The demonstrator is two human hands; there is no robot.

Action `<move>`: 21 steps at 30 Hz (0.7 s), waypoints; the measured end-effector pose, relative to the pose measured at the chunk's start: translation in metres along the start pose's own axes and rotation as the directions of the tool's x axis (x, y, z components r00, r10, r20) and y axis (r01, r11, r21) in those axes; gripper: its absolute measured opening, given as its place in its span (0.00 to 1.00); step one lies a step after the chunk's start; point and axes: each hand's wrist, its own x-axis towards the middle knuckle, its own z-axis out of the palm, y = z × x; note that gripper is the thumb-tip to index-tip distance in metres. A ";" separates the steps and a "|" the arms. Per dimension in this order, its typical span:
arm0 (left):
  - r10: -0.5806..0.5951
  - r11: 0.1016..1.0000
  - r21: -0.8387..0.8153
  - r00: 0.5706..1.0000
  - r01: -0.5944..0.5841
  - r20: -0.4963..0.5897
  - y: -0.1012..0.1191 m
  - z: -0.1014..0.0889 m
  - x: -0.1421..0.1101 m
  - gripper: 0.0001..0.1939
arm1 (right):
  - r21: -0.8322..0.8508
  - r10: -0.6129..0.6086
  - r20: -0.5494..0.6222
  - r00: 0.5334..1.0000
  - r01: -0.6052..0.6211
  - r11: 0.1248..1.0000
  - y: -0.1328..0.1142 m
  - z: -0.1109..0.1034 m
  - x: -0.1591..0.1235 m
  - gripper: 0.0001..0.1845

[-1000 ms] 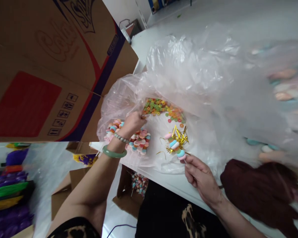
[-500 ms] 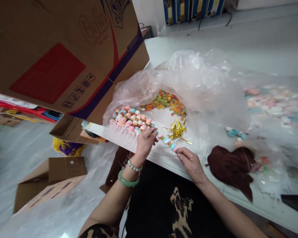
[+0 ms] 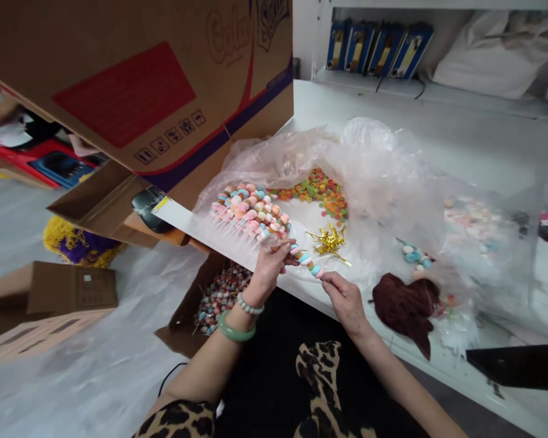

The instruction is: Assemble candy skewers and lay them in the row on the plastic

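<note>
My left hand (image 3: pixel 270 266) is closed around one end of a candy skewer (image 3: pixel 307 263), strung with pink, blue, white and orange-brown pieces. The fingertips of my right hand (image 3: pixel 346 299) pinch its other end, so it spans the gap between both hands over the table's front edge. Just beyond my left hand lies a pile of similar candy skewers (image 3: pixel 251 212), with pale sticks pointing toward me. Gold twist ties (image 3: pixel 329 241) lie loose beyond the skewer. Behind them are many small ring-shaped candies (image 3: pixel 318 187) in orange, green and red.
A large cardboard box (image 3: pixel 173 79) stands at the left. Crumpled clear plastic (image 3: pixel 374 170) covers the table's middle. Right are a bag of pastel candies (image 3: pixel 472 222) and brown cloth (image 3: pixel 404 310). Below the edge, an open carton (image 3: pixel 178 331) holds many small wrapped pieces. Blue binders (image 3: pixel 379 48) line the shelf.
My view has shifted, showing more shelf and the filled carton below the table. Both hands still hold the candy skewer, in nearly the same pose.
</note>
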 end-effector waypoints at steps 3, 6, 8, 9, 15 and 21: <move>-0.023 0.999 -0.047 1.000 0.022 -0.020 -0.006 -0.001 -0.002 0.20 | -0.026 0.001 -0.003 1.000 -0.001 1.000 -0.003 -0.001 -0.003 0.10; -0.004 0.993 -0.117 0.997 -0.004 -0.071 -0.021 0.007 -0.003 0.21 | -0.030 0.011 -0.002 1.000 -0.011 0.999 -0.006 0.003 -0.004 0.11; 0.059 0.985 -0.154 0.992 -0.076 -0.115 -0.032 0.014 -0.004 0.20 | -0.030 0.017 -0.005 1.000 -0.017 0.999 -0.006 0.008 -0.004 0.11; 0.097 0.981 -0.155 0.987 -0.117 -0.132 -0.036 0.017 -0.004 0.19 | -0.030 0.020 -0.005 1.000 -0.020 0.999 -0.004 0.011 -0.003 0.11; 0.127 0.983 -0.126 0.989 -0.136 -0.081 -0.034 0.019 0.004 0.17 | 0.013 0.029 -0.010 1.000 -0.028 1.000 0.008 0.018 0.003 0.12; -0.020 0.973 -0.229 1.000 0.023 0.019 -0.031 0.015 0.011 0.18 | -0.081 0.016 -0.006 1.000 -0.016 0.997 0.004 0.012 0.003 0.11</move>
